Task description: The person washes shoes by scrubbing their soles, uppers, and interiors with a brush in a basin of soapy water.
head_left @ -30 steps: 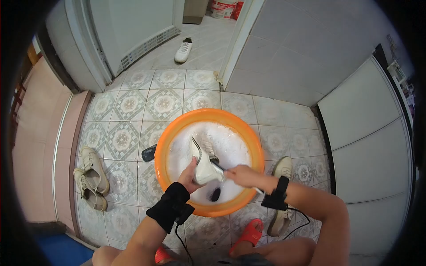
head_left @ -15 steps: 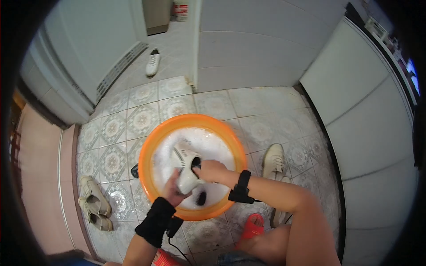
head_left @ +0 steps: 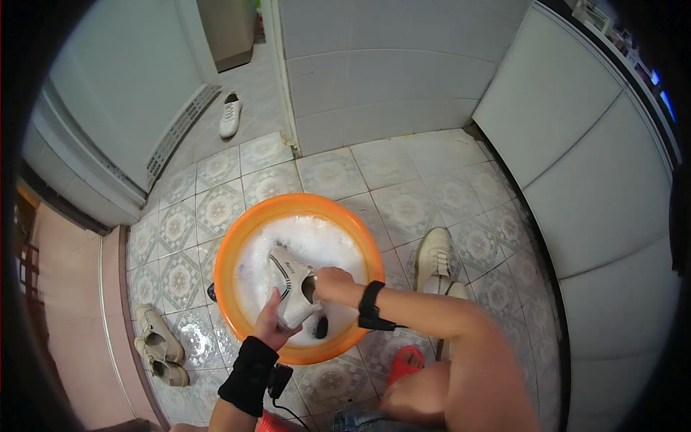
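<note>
A white shoe (head_left: 291, 284) with dark stripes on its side is held tilted over the foamy water in an orange basin (head_left: 229, 288). My left hand (head_left: 272, 325) grips the shoe's lower left side, thumb along the upper. At the right edge of the shoe's dark opening is my right hand (head_left: 335, 284), its fingers curled closed; what they hold is hidden. A small black object (head_left: 321, 328) sits in the suds just below the shoe.
Pale shoes (head_left: 160, 335) stand at the left by a pink step. More pale shoes (head_left: 435, 259) are right of the basin. A white shoe (head_left: 230, 117) lies near the doorway. White cabinets (head_left: 597, 194) line the right side. A cable (head_left: 291, 414) hangs from my left wrist.
The view has shifted slightly. My right hand has moved from inside the shoe's opening to its right edge, leaving more of the opening visible. My left hand still grips the shoe.
</note>
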Available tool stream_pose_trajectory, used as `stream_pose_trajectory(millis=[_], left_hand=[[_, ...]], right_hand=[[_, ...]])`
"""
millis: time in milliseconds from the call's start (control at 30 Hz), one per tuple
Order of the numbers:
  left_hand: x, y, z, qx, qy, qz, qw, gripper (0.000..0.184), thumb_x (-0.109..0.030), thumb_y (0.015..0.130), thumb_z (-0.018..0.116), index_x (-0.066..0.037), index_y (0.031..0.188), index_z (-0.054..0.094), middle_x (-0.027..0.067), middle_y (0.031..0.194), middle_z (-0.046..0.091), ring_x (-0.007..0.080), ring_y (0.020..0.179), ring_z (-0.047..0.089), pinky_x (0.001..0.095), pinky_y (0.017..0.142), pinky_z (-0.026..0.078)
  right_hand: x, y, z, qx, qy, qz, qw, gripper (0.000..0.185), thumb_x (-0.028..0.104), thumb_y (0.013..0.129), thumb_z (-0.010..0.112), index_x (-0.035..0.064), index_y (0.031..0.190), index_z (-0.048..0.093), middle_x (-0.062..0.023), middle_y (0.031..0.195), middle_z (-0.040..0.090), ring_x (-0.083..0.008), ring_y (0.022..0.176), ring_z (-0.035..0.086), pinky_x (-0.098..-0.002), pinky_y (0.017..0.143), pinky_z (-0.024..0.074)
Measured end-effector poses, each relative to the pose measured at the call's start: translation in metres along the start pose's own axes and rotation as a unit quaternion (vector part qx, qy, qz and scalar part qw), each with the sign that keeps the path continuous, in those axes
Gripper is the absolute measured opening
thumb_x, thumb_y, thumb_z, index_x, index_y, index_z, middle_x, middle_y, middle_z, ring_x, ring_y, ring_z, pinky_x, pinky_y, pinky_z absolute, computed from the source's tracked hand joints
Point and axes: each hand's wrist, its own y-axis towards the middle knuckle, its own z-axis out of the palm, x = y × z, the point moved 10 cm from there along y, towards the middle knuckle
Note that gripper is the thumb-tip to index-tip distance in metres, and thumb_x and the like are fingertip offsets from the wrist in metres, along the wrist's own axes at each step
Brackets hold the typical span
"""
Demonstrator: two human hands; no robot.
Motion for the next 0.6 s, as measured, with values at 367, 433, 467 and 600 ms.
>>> stream_pose_trajectory(millis=[367,433,467,600], left_hand=[[-0.011,0.000,0.002,0.000,-0.057,0.004,0.998,0.041,-0.051,0.085,0.044,-0.021,0.113,0.047,0.0010,0.109,0.053,0.0206,0.100,0.048,0.0429,0.081,0.035],[-0.002,-0.005,0.024,0.065,-0.072,-0.009,0.995,0.038,-0.045,0.086,0.046,-0.020,0.113,0.046,0.0014,0.108,0.052,0.0197,0.097,0.048,0.0395,0.075,0.037],[-0.003,-0.011,0.031,0.066,-0.069,-0.010,0.995,0.038,-0.045,0.086,0.046,-0.019,0.114,0.046,0.0018,0.108,0.052,0.0204,0.099,0.049,0.0390,0.073,0.038],[-0.002,-0.013,0.036,0.112,-0.057,-0.014,0.992,0.038,-0.044,0.086,0.047,-0.018,0.114,0.046,0.0024,0.108,0.052,0.0208,0.100,0.050,0.0387,0.073,0.038]], right_hand=[[0.055,-0.056,-0.029,-0.114,-0.117,-0.137,0.977,0.015,0.006,0.076,0.046,-0.0068,0.079,0.052,-0.0244,0.067,0.058,-0.0373,0.065,0.061,-0.0435,0.058,0.0496],[0.042,-0.041,-0.027,-0.150,-0.107,-0.138,0.973,0.015,0.006,0.075,0.048,-0.0064,0.079,0.054,-0.0243,0.070,0.059,-0.0365,0.067,0.061,-0.0426,0.058,0.0502],[0.039,-0.031,-0.028,-0.154,-0.103,-0.143,0.972,0.014,0.006,0.074,0.049,-0.0063,0.078,0.054,-0.0237,0.068,0.059,-0.0364,0.066,0.061,-0.0423,0.057,0.0502],[0.034,-0.015,-0.027,-0.159,-0.083,-0.159,0.971,0.013,0.006,0.073,0.049,-0.0040,0.071,0.057,-0.0218,0.068,0.060,-0.0356,0.066,0.062,-0.0415,0.057,0.0496]])
